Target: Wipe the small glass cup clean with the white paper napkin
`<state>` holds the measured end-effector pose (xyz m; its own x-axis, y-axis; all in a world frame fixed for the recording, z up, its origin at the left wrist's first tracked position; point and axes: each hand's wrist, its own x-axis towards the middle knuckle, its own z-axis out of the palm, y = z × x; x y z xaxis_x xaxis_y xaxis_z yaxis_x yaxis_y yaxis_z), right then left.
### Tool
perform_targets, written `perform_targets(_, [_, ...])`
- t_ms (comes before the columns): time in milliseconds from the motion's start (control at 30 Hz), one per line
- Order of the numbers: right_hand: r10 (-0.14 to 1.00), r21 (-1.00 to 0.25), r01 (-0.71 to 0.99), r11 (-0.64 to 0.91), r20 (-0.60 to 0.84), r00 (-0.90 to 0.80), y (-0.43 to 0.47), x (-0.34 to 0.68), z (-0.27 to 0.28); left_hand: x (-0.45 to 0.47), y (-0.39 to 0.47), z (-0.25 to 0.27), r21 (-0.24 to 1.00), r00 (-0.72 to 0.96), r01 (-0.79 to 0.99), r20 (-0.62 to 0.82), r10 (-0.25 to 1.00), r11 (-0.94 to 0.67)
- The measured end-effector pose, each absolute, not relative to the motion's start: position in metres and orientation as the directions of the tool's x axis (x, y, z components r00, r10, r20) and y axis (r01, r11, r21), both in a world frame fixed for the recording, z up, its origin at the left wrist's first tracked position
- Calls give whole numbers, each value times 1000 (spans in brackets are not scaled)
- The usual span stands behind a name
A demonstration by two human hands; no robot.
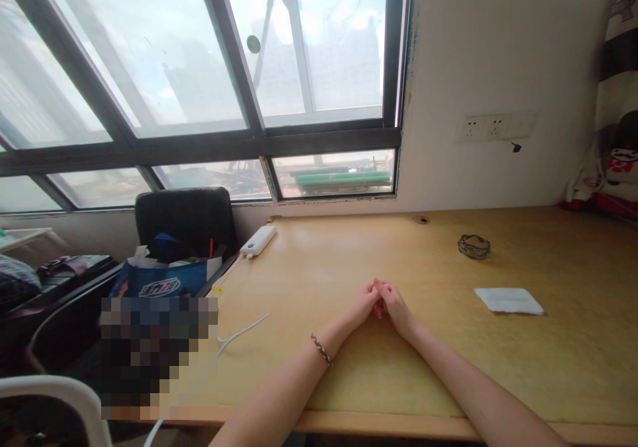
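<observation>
My left hand [367,299] and my right hand [393,304] are clasped together over the middle of the yellowish wooden table [389,374]. Their fingers are closed against each other, and no object shows between them. A braided bracelet [321,349] circles my left wrist. To the right of my hands lies a folded white paper or tissue [509,300], apart from them. Farther back is a dark coiled ring-like item [474,247], whose kind I cannot make out.
A white power bank [258,241] with a cable plugged in lies at the table's back left. A white cable end [244,333] rests nearer. Left of the table, a black chair [185,218] holds a blue bag [164,277]. Wall sockets [483,127] are at the back right.
</observation>
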<state>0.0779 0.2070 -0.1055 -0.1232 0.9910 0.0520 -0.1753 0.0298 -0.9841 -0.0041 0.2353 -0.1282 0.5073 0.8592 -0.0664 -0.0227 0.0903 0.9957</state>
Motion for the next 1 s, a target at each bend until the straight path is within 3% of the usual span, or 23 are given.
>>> perform_targets(1000, [991,-985,-171,25,46,-124,208,78,-108,-4,236,-128,996,490,-2,-76,868,88])
